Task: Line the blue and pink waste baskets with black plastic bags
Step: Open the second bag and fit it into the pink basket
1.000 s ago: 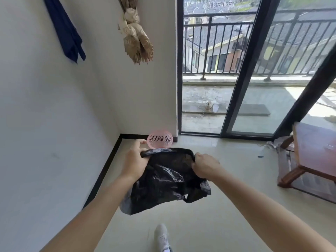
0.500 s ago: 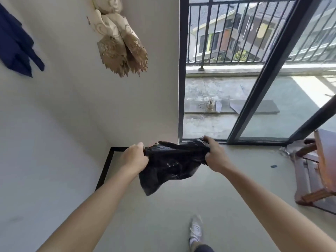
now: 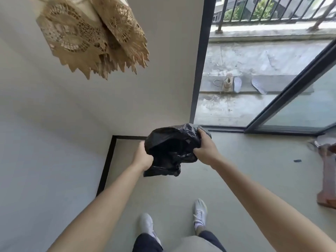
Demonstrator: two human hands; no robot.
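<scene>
gripping the black plastic bag (image 3: pixel 171 151) between them, left hand (image 3: pixel 142 157) and right hand (image 3: pixel 206 149) hold its mouth open.

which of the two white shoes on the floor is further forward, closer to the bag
The right-foot white shoe is further forward, nearer the black bag held in both hands. The left-foot white shoe sits lower in the head view, closer to the body.

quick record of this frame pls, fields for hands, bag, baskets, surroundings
left hand: grips the left edge of the black plastic bag
right hand: grips the bag's right edge
bag state: mouth pulled open between both hands, held in the air above the floor
baskets: none visible
surroundings: woven straw decoration on wall, sliding glass door to balcony
</scene>
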